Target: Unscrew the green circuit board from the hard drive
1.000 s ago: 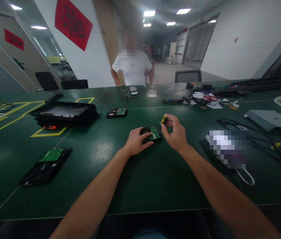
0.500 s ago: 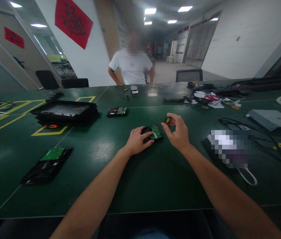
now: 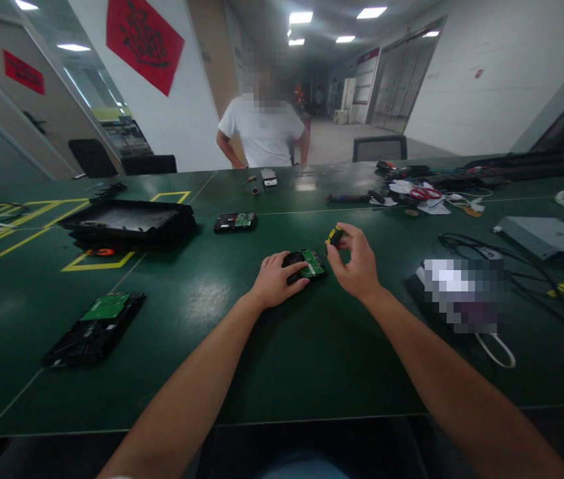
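A hard drive (image 3: 314,265), black with a green circuit board facing up, lies on the green table in front of me. My left hand (image 3: 279,281) rests over its left part, with fingers across the board and the thumb along the near edge, holding it down. A small yellow-and-black screwdriver (image 3: 334,235) is pinched between the thumb and fingers of my right hand (image 3: 356,261), just beyond the drive's right end. Its handle leans; the tip is too small to make out.
Other hard drives lie at the left (image 3: 97,326) and farther back (image 3: 235,222). Black trays (image 3: 132,219) are stacked back left. At right are a blurred-out device (image 3: 461,296), cables, a grey metal box (image 3: 551,236) and red scissors (image 3: 425,193). A person (image 3: 265,133) is across the table.
My right hand has shifted slightly up and to the left, and the screwdriver's handle leans differently and shows more. My left hand stays on the hard drive.
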A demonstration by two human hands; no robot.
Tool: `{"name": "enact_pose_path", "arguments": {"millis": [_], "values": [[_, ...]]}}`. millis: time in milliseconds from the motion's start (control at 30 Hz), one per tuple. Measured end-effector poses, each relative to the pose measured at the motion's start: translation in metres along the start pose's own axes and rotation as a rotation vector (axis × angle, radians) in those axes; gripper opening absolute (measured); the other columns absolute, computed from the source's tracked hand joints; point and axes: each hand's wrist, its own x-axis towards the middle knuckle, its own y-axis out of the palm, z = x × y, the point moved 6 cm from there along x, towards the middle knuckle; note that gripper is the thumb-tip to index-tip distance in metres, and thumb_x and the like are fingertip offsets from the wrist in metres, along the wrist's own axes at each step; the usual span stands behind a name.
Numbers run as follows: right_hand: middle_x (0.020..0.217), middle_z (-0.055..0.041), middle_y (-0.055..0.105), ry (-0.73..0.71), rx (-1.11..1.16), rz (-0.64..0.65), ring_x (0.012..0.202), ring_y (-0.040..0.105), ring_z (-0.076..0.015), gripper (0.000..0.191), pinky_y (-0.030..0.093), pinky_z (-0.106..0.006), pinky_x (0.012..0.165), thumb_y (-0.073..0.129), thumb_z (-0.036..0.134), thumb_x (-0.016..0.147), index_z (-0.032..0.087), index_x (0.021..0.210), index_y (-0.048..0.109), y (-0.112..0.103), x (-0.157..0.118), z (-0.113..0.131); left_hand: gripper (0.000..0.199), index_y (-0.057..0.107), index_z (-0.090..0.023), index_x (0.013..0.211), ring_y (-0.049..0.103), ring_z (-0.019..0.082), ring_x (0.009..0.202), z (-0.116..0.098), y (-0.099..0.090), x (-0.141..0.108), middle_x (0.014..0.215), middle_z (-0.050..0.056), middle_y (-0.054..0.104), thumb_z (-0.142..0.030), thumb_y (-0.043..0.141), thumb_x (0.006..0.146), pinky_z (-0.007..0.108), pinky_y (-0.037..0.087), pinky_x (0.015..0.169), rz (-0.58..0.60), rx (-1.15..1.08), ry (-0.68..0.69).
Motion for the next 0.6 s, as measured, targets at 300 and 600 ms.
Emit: {"name": "enact_pose_path", "arguments": {"millis": [300, 600], "values": [[0.125, -0.0101, 0.064, 0.007, -0.007, -0.007, 0.092, 0.071, -0.0241, 0.049, 0.068, -0.047, 0.081, 0.069, 0.036, 0.095, 0.031, 0.14, 0.052, -0.0016, 0.0001, -0.0024, 0.049, 0.067, -0.037, 0.142, 0.046, 0.036, 0.142, -0.0003, -0.0004, 0.0002, 0.152, 0.012, 0.051, -0.058, 0.065, 0.097, 0.057, 0.038, 0.115, 0.005, 0.008, 0.005], [0.137, -0.0123, 0.063, 0.033, 0.047, 0.025, 0.102, 0.073, -0.0258, 0.05, 0.066, -0.049, 0.091, 0.061, 0.034, 0.1, 0.03, 0.148, 0.046, 0.0026, -0.001, -0.0058, 0.05, 0.068, -0.038, 0.142, 0.046, 0.036, 0.141, 0.0002, -0.0011, -0.0003, 0.154, 0.01, 0.05, -0.059, 0.067, 0.096, 0.057, 0.037, 0.115, 0.0, -0.005, -0.003]]}}
